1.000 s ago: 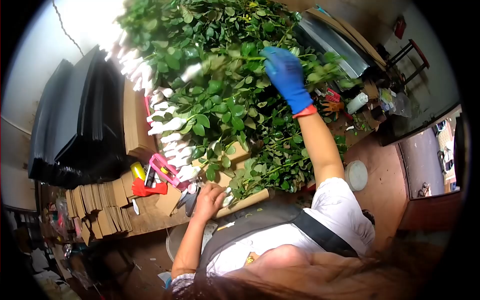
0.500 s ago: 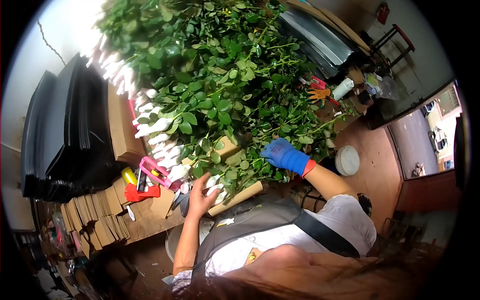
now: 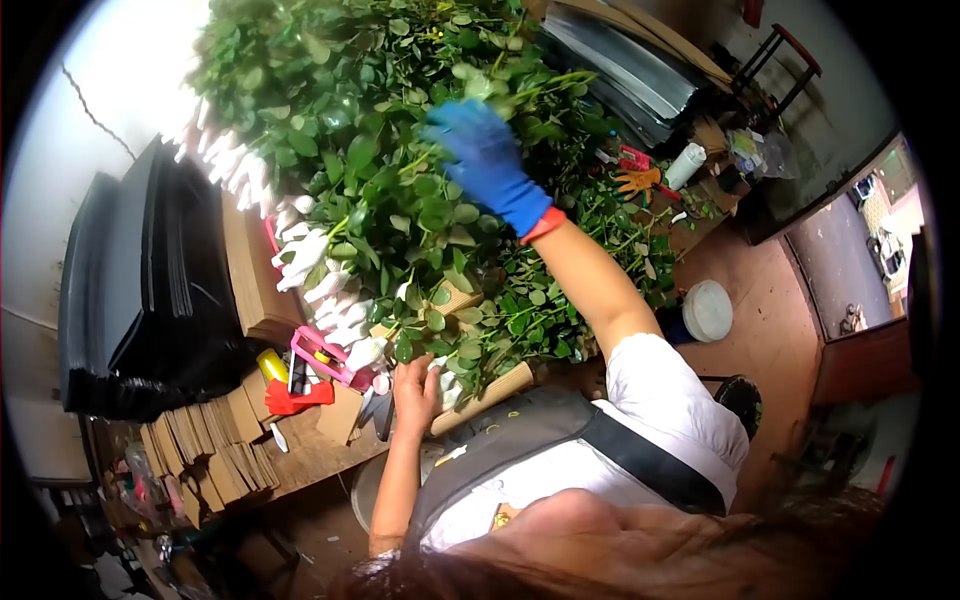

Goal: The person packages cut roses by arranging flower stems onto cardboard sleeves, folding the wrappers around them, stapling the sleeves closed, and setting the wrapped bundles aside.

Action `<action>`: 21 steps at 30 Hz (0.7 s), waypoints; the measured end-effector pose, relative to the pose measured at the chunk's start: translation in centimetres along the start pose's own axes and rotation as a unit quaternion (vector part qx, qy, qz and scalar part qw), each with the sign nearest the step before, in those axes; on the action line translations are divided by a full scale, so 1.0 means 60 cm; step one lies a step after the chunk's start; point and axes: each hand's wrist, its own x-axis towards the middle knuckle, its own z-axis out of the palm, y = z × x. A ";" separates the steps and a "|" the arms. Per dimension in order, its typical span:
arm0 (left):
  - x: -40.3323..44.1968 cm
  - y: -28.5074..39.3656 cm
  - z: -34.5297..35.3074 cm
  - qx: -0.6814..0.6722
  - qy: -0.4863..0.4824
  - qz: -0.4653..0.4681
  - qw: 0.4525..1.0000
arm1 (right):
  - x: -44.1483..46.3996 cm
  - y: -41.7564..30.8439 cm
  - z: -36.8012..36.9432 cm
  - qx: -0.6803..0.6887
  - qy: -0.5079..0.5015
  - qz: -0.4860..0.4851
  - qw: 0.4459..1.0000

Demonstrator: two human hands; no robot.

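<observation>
Since the frame of half a second ago, the blue-gloved right hand [image 3: 480, 158] has been carried from the near edge of the foliage up to 12 o'clock, while the bare left hand [image 3: 415, 392] is kept low, at 7 o'clock. The leafy stems [image 3: 400, 210] are heaped across the middle and up towards 12 o'clock; their ends, covered by white sleeves [image 3: 303, 255], are lined up from 10 round to 8 o'clock.

The right grip is blurred over the leaves, so whether a stem is held cannot be told. The left fingers are laid by white-covered ends beside a cardboard roll [image 3: 490, 396]; whether that grip is closed cannot be told either.

The step in hand is judged to be the handling of single stems; for the next move, one stem would need to be separated without its neighbours being snagged.

At 3 o'clock a white bucket [image 3: 708, 311] is seen, its contents hidden. At 2 o'clock a white bottle [image 3: 686, 166] is tilted on the surface [image 3: 308, 458], and its contents cannot be made out.
</observation>
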 end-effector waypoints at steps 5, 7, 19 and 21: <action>-0.005 -0.009 -0.002 -0.047 -0.002 -0.018 0.999 | -0.071 0.027 -0.069 0.141 -0.021 -0.047 0.989; -0.004 -0.025 0.010 -0.104 0.004 -0.033 0.994 | -0.097 0.012 -0.153 0.086 -0.050 -0.065 0.993; 0.006 0.005 -0.009 -0.069 0.007 -0.019 0.997 | -0.333 -0.047 -0.047 -0.007 -0.597 -0.055 0.800; 0.007 0.010 -0.016 -0.030 -0.006 -0.015 0.999 | -0.365 -0.019 -0.036 0.091 -0.533 -0.096 0.836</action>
